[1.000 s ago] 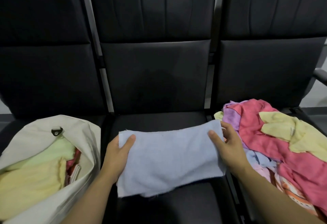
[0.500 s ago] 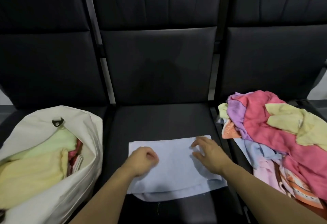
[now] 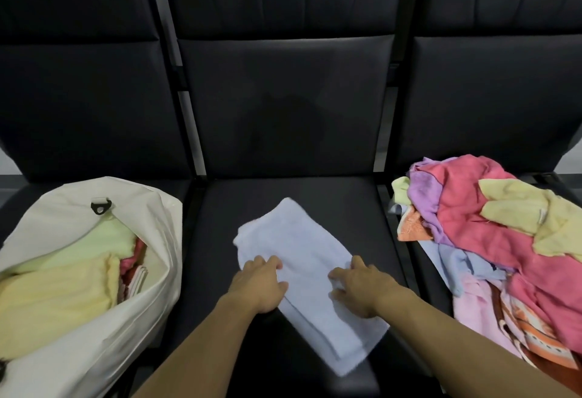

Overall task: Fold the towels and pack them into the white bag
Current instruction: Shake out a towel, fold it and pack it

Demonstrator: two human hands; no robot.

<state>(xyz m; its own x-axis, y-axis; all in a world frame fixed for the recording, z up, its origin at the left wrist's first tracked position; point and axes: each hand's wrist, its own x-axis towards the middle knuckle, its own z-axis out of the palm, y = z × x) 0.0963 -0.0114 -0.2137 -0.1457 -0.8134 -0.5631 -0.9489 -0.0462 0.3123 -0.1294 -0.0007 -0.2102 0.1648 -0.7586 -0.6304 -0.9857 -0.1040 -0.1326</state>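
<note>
A pale blue towel (image 3: 302, 240), folded into a narrow strip, lies at a slant on the middle black seat (image 3: 346, 202). My left hand (image 3: 258, 284) grips its left edge with curled fingers. My right hand (image 3: 359, 287) pinches the right edge, a bit of cloth showing between the fingers. The white bag (image 3: 63, 208) stands open on the left seat, holding folded yellow towels (image 3: 56, 297) and pink ones. A loose heap of unfolded towels (image 3: 472, 208), pink, yellow, purple and orange, covers the right seat.
Three black padded seats stand in a row with tall backrests (image 3: 283, 98) behind. Narrow gaps with metal bars separate the seats. A black clip (image 3: 100, 207) hangs at the bag's rim.
The blue towel has been folded narrower and turned from lying crosswise to slanting away from me. Both hands moved closer together along its edges. The camera tilted further down.
</note>
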